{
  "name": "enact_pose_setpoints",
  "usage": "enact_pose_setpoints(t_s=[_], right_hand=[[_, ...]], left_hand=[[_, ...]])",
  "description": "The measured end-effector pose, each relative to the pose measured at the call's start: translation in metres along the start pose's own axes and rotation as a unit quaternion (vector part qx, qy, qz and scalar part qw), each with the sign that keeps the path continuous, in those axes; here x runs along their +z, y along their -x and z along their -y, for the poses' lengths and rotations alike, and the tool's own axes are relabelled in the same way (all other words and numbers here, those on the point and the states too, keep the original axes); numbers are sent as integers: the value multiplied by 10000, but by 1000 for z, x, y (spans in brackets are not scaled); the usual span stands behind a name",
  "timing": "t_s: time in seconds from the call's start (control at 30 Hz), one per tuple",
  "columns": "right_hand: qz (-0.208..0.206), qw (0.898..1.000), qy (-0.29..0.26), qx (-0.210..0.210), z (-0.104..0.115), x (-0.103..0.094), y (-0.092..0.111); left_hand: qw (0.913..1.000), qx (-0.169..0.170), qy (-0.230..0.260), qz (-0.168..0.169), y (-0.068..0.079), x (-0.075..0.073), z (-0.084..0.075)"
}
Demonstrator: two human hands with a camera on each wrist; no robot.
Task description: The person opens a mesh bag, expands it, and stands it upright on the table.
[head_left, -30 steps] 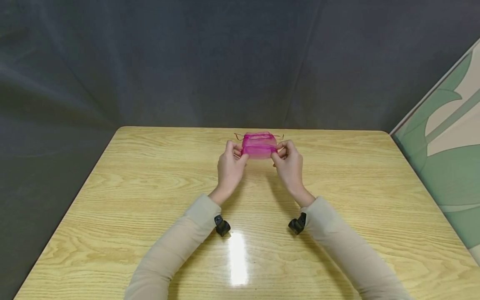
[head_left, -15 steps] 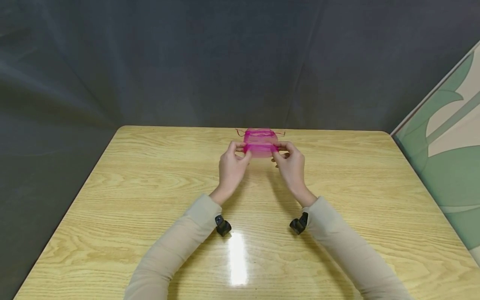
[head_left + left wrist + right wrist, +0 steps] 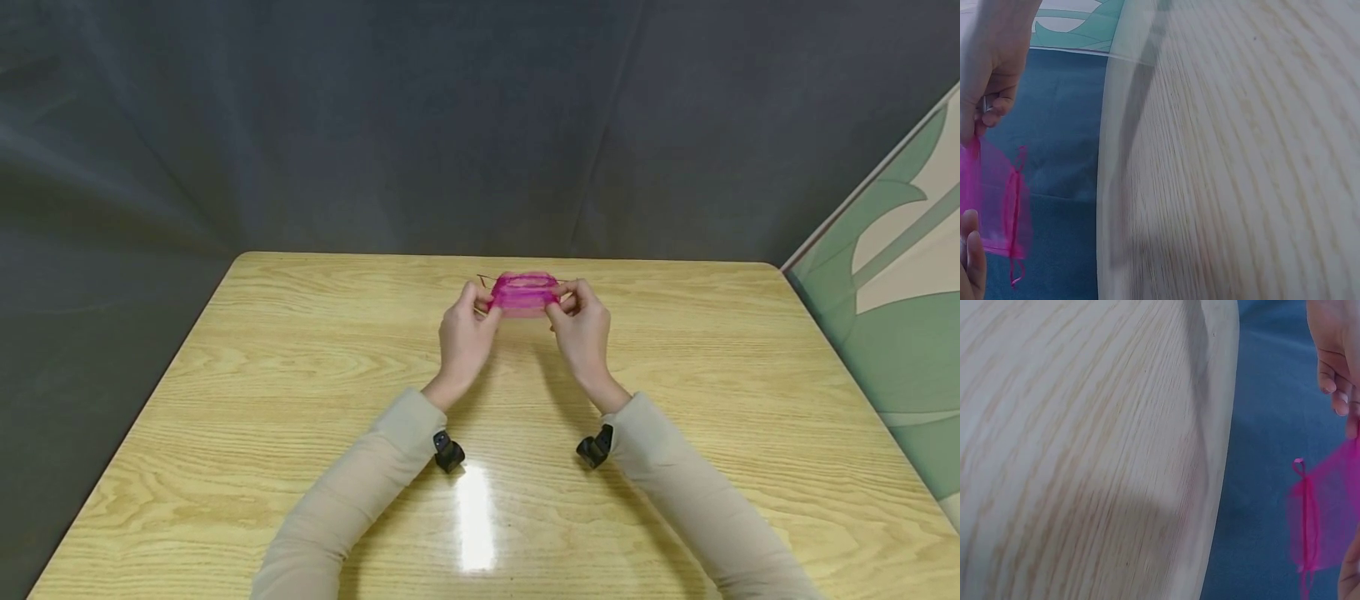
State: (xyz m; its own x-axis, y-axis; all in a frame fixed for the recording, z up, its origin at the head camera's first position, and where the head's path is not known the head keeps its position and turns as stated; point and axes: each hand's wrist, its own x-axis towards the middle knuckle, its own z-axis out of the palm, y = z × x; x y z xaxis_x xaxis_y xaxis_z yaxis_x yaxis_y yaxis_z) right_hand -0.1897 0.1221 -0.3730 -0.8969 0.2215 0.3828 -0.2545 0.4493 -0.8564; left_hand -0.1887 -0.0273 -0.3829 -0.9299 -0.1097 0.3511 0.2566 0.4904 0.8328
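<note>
A small sheer magenta drawstring pouch (image 3: 527, 297) is stretched between my two hands above the far part of the table. My left hand (image 3: 462, 340) pinches its left side between thumb and fingers. At the opposite side, my right hand (image 3: 585, 335) pinches it the same way. Thin drawstring loops stick out at both ends of the gathered top. In the left wrist view the pouch (image 3: 997, 194) shows its see-through cloth and cord channel. The right wrist view has the pouch (image 3: 1329, 512) near its right edge. Fingertips partly cover the pouch's sides.
The wood-grain table (image 3: 262, 375) spreads below both hands, with its far edge just past the pouch. Behind it hangs a dark curtain (image 3: 450, 125). A panel with green leaf shapes (image 3: 900, 317) stands along the right side.
The pouch rose and flattened out toward the far edge, then its top tipped back down, so it looks shorter now. Both hands keep their pinch and have shifted only slightly.
</note>
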Motion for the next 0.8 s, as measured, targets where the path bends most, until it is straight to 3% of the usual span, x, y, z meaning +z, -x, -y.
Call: enact_pose_setpoints(t_s=[0.43, 0.8], right_hand=[[93, 9994, -239, 233, -1, 1, 0], [272, 9988, -312, 249, -7, -2, -2]], left_hand=[[9994, -235, 239, 64, 0, 1, 2], [9997, 120, -232, 0, -4, 4, 4]])
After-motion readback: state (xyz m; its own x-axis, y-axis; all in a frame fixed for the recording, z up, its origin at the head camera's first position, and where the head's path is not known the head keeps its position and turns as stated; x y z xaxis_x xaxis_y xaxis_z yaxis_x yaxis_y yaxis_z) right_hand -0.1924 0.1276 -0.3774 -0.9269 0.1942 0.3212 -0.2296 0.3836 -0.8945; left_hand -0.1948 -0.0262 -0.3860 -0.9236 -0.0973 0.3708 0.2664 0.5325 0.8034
